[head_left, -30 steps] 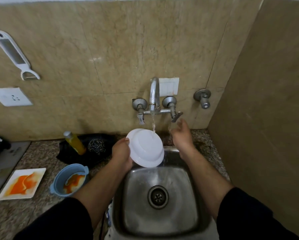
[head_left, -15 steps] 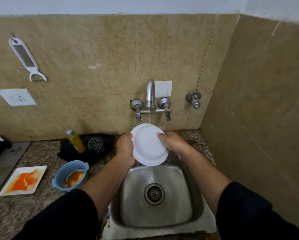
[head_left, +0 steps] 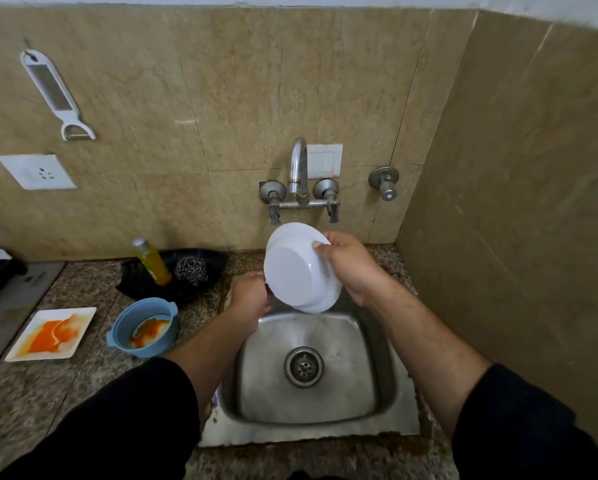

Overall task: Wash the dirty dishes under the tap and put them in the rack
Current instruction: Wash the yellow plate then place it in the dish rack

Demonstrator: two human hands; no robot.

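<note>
Right grip (head_left: 351, 268) holds bowl (head_left: 297, 271), blue pot (head_left: 145, 327) nearby

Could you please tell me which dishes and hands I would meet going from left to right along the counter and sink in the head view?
Stained square white plate → blue bowl with orange residue → left hand → round white dish → right hand.

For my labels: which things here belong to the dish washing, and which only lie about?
Job: white bowl, right hand gripping it, tap, sink, stained square plate, stained blue bowl, steel scrubber, yellow bottle.
Lying about: wall peeler, socket, switch plate, spare valve.
</note>
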